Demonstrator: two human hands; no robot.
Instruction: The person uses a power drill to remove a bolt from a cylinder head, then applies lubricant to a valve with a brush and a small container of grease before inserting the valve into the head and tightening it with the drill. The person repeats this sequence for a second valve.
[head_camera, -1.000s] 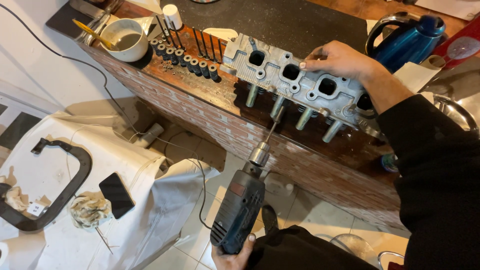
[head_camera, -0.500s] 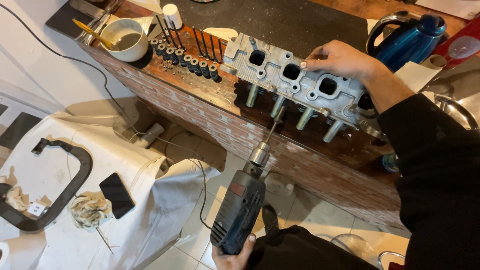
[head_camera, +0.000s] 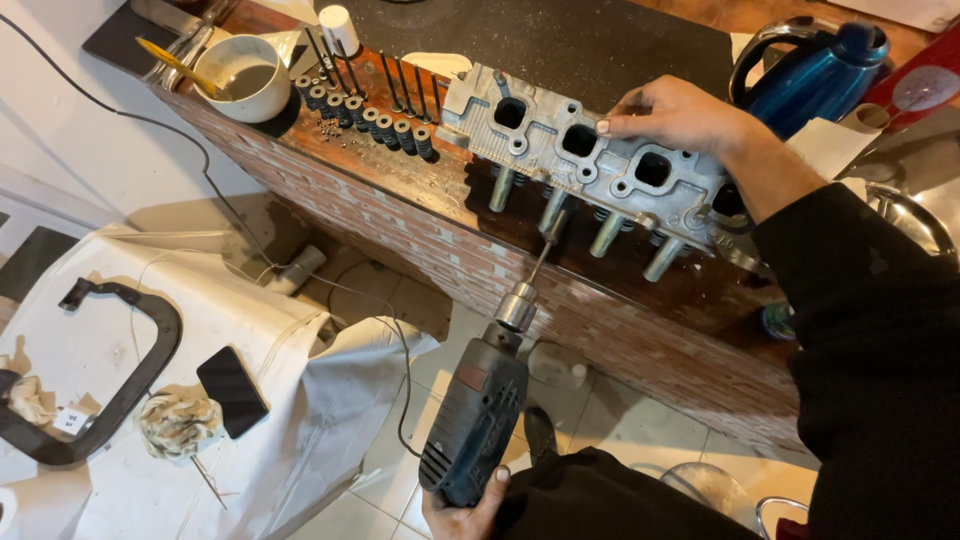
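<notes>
My right hand (head_camera: 680, 115) rests palm down on top of a grey aluminium cylinder head (head_camera: 560, 150), which lies on the edge of a brick-fronted counter (head_camera: 420, 215). Below it, my left hand (head_camera: 465, 510) grips the handle of a dark blue corded electric drill (head_camera: 480, 410). The drill points up at an angle. Its chuck (head_camera: 517, 305) holds a thin rod that reaches one of several valve stems (head_camera: 552, 215) sticking out of the head's lower side.
Valve springs (head_camera: 370, 120) and valves stand in a row on the counter beside a white bowl (head_camera: 243, 78). A blue kettle (head_camera: 815, 70) sits at the back right. On the floor, a white sheet (head_camera: 150, 330) carries a black phone (head_camera: 232, 390), a rag and a black curved part (head_camera: 120, 380).
</notes>
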